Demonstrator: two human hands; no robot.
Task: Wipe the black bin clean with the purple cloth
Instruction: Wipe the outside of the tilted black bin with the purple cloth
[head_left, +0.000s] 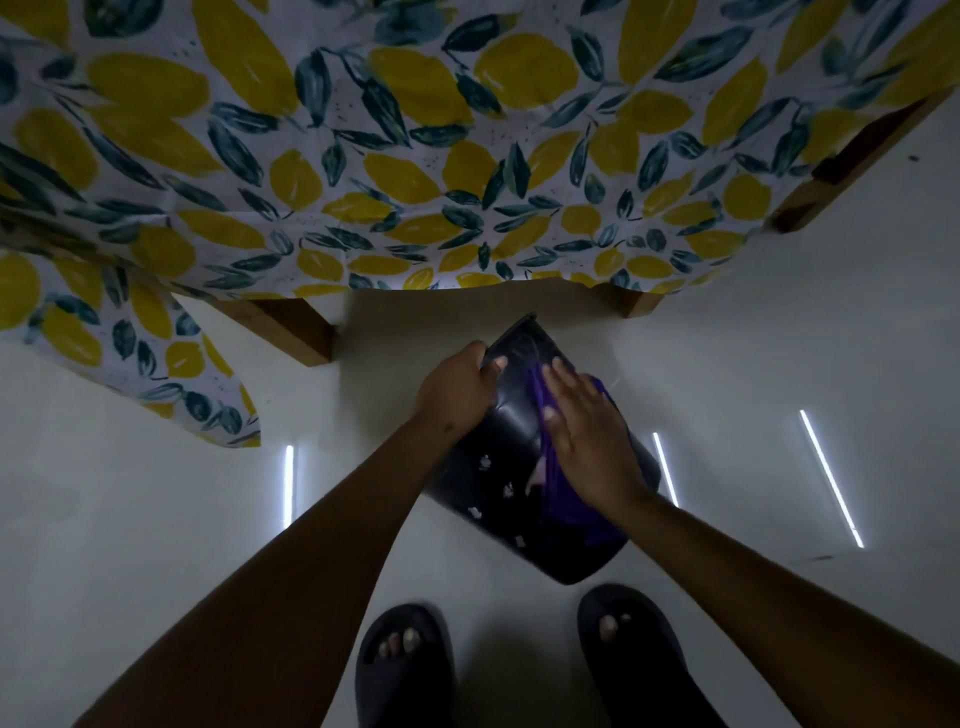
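- One glossy black plastic bin (511, 452) is lying tilted on its side on the pale, shiny floor (156, 519), just in front of the person's feet, with its open rim pointing away toward the cloth-covered counter (415, 156).
- The left hand (457, 387) is gripping the bin's far rim, its fingers curled over the edge and the thumb lying inside the opening.
- The right hand (587, 434) is lying flat and spread out, palm down, pressing one purple cloth (563, 506) against the upturned side of the bin; it is not clenched around anything.
- The purple cloth is draping over the bin's right half, from near the rim down toward the base, with folds showing on both sides of the right hand.
- Four small whitish specks (508, 488) are showing on the bare black surface left of the cloth; what they are cannot be told.
- Two dark slip-on sandals (405, 665) are showing at the bottom edge, one on each foot, with toes peeking out.
- One white tablecloth printed with yellow lemons and teal leaves is hanging over the counter, a corner drooping at the left.
- Two brown wooden legs (296, 327) are showing beneath the cloth, one at each side.
- Three bright light streaks (828, 475) are reflecting on the floor.
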